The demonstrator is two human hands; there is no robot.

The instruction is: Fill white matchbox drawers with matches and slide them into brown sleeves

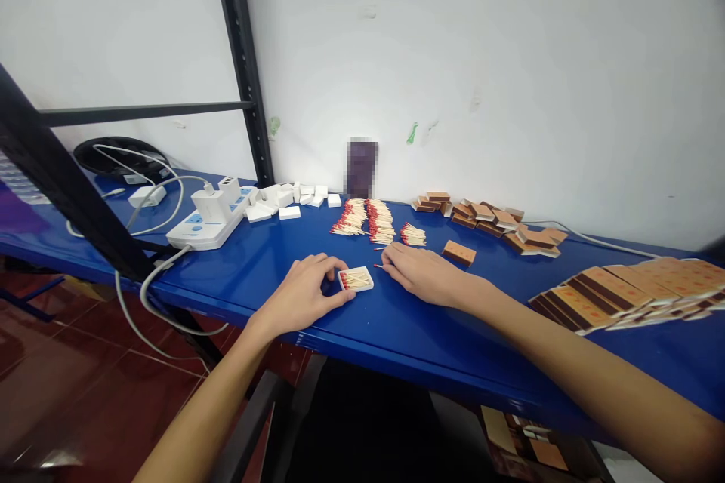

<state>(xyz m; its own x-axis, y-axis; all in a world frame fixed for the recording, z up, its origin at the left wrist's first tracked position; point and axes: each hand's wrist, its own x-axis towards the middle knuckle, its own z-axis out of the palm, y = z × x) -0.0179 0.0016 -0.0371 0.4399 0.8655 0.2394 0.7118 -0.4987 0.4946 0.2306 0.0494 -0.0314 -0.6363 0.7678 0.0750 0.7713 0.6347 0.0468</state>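
Note:
My left hand (309, 288) grips a small white matchbox tray (369, 286) at its left end, fingers behind and thumb in front. Red-tipped matches (354, 278) lie in the tray, heads toward the left. Just right of it, my right hand (408, 269) is closed in a pinch low over the blue table, and a match (377, 266) pokes out from its fingertips. Another match head shows at the table behind those fingers. Behind the hands lie two long heaps of matches (381, 223) and a smaller pile (413, 235).
White trays (272, 200) cluster at the back left beside a power strip (211, 230) with chargers and cables. A brown matchbox sleeve (459, 252) lies right of the matches, with several more (492, 219) behind. Flattened sleeves (628, 290) spread at the right. A black shelf post (243, 53) rises at left.

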